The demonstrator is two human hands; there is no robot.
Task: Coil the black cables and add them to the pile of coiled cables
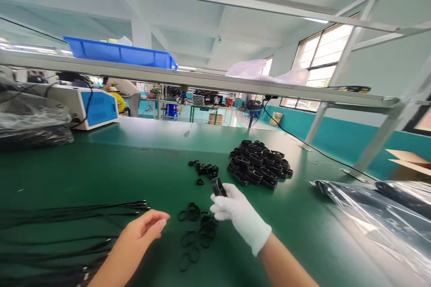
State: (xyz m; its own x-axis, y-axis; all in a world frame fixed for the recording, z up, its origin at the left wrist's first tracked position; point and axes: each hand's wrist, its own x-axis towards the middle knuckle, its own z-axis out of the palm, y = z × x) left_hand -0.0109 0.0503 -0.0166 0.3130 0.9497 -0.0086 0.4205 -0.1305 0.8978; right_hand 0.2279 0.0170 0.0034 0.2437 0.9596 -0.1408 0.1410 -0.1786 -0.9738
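Note:
My right hand point(235, 210), in a white glove, is closed around a coiled black cable point(218, 186) standing on edge above the green table. Bare and empty, my left hand point(143, 233) hovers to the left with fingers curved and the thumb slightly apart from them. Between and below the hands lie loose black bands point(206, 228), thin rings in a scattered group. A second cluster of small black rings point(206, 169) sits farther back. Beyond my right hand is a heap of coiled black cables point(259, 163). Straight black cables point(84, 210) with metal-tipped ends stretch in from the left.
Clear plastic bags point(380, 219) with dark contents lie at the right. More plastic wrapping point(33, 116) and a blue-and-white machine point(97, 106) stand at the left. Overhead, a shelf point(202, 80) carries a blue tray point(121, 54). A person point(129, 92) bends over in the background.

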